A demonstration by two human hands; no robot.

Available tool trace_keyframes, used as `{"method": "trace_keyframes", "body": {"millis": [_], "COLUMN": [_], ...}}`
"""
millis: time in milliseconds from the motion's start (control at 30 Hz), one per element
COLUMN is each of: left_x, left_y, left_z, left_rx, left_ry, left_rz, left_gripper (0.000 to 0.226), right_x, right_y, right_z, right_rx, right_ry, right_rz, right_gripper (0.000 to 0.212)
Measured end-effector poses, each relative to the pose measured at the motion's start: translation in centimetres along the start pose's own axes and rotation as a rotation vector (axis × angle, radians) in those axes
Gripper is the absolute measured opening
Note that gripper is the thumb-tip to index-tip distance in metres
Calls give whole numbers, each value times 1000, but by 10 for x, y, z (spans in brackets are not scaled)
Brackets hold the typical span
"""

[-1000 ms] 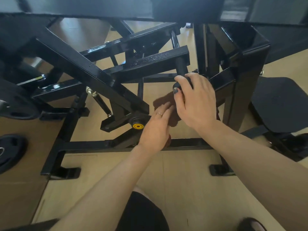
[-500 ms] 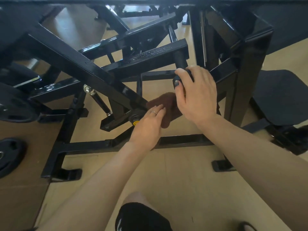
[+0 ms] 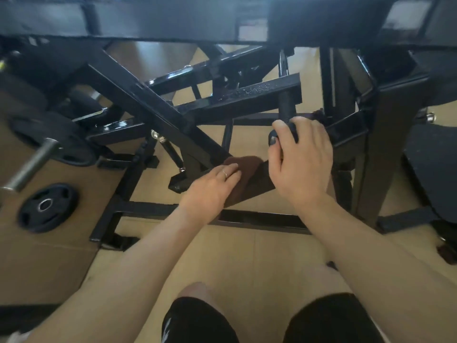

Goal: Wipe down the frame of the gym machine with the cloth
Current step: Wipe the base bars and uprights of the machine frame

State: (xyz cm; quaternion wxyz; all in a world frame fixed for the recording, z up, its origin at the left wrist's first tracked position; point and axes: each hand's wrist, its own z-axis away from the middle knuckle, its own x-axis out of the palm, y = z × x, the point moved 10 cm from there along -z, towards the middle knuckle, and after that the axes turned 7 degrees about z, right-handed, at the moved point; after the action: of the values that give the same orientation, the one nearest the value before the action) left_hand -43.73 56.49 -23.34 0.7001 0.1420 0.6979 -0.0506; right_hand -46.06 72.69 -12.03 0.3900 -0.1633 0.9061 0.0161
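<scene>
The left hand [image 3: 210, 188] lies flat on a brown cloth [image 3: 247, 174], its fingers straight and together, pressing the cloth down against a low slanted bar of the black gym machine frame [image 3: 148, 105]. A thin ring [image 3: 224, 173] shows on 1 of its fingers. The cloth sits under and just ahead of those fingers, draped over the bar, with its far edge bunched at the point where a long diagonal beam comes down to meet it; the rest of the cloth spreads toward the right hand [image 3: 300, 167], ending just beside the heel of that palm. The right hand is curled over the lower end of a black cylindrical handle [image 3: 286, 108] that drops from a crossbar above it, thumb wrapped round the rubber end on the near side and fingers closed over the far side. Both forearms reach forward from the bottom of the view, the 2 hands close together but not touching. Beyond the left hand, farther out to its left, a black weight plate [image 3: 47, 206] lies flat on the floor [image 3: 247, 256], and above that a steel loading peg [image 3: 29, 167] sticks out from another plate on the machine. To the right of the right hand stands a thick black upright post [image 3: 385, 154] of the frame. Below the hands, the person's knees in black shorts [image 3: 197, 323] show over the pale floor.
</scene>
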Motion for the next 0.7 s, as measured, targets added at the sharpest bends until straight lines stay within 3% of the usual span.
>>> {"method": "trace_keyframes", "body": {"millis": [133,233,433,567,700], "left_x": [-22,-6,31,61,66], "left_y": [-42,-61,-71,-69,-76], "left_z": [23,37,48,55,57], "left_rx": [-489,-768,-897,-923,-870], "left_ry": [159,138,131,90,153], "left_rz": [281,527,869,951,1023], "left_gripper": [69,58,46,43,36], "right_x": [2,1,2,-1,-4], "right_y": [0,0,0,1,-2], "right_z": [0,0,-1,-1,-1], "right_rx": [34,32,33,16,15], "right_ry": [30,38,97,150,127], "right_rz": [-36,-67,-95,-84,-123], "right_gripper": [32,31,30,29,32]}}
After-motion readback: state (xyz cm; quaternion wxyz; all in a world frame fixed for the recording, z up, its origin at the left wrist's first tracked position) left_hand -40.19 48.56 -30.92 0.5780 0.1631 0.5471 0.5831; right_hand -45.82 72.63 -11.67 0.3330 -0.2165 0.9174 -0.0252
